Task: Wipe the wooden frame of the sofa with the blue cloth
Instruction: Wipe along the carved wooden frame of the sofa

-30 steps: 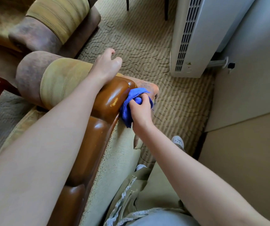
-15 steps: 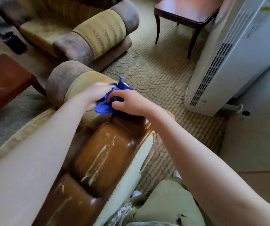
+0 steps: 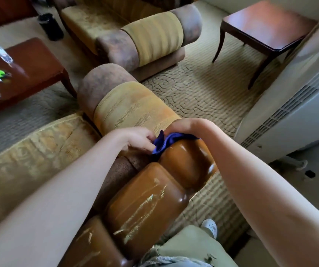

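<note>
Coffee table (image 3: 29,60), far left: red-brown wood, bearing small blurred items, one bright green. Black bin (image 3: 51,26), upper left, standing on the carpet beyond the table. Seat cushion (image 3: 29,157), lower left: worn yellow fabric, running under the left forearm. Armchair (image 3: 135,33), upper centre: yellow and mottled brown upholstery, rolled arm facing the camera. Sofa arm (image 3: 124,106), centre: padded roll, brown at its far end, yellow striped nearer the hands. Left hand (image 3: 141,139), centre: fingers curled, pinching the left edge of the cloth (image 3: 162,144). Cloth: blue, bunched, lying on the far end of the wooden frame where wood meets the padded roll. Frame (image 3: 154,201): glossy orange-brown wood in rounded segments, running from bottom centre up to the cloth, with pale streaks on the nearer segments. Right hand (image 3: 185,128): palm down on top of the cloth, fingers curled over it and grasping it against the frame. Carpet (image 3: 203,89): beige, ribbed, with dark swirl lines. Shoe (image 3: 210,227), bottom centre-right: white, on the carpet beside the frame. Side table (image 3: 266,29), upper right: dark wood, slender legs. White appliance (image 3: 293,105), far right: tall casing with a slatted vent.
</note>
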The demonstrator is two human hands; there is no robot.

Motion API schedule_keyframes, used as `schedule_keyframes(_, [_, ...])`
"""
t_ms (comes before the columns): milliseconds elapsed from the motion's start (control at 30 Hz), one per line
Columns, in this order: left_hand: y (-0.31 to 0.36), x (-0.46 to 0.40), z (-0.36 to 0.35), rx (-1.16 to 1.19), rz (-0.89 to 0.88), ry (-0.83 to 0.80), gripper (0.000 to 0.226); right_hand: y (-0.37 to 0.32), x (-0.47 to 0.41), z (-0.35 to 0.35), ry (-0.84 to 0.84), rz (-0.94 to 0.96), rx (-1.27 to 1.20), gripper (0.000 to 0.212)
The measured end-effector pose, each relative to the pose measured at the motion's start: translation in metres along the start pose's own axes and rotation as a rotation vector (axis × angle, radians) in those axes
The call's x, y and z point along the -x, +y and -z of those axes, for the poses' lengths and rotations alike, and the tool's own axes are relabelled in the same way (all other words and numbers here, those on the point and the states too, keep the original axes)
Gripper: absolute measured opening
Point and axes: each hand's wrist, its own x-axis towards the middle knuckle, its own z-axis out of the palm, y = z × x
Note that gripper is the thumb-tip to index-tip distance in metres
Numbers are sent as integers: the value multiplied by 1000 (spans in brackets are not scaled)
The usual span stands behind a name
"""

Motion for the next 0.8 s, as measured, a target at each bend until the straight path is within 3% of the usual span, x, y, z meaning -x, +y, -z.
schedule_keyframes(133, [3,1,-1,20,6,-69,7,-7,8,-4,46,30,126,16])
schedule_keyframes(333, [-5,33,7,53,102,-238,19,-41,21,-36,6,200,386,25])
schedule_keyframes(533, [-3,30,-2,-12,23,-57,23,-28,26,-33,103,235,266,19])
schedule_keyframes(633, [12,15,-10,-95,-6,85,17,-6,4,-17,241,165,33,40])
schedule_keyframes(700, [23,2,-15,-118,-12,109,23,9,-8,-8,228,124,-60,47])
schedule_keyframes(800, [37,-21,-16,-188,20,79,30,27,-21,4,141,62,-131,33])
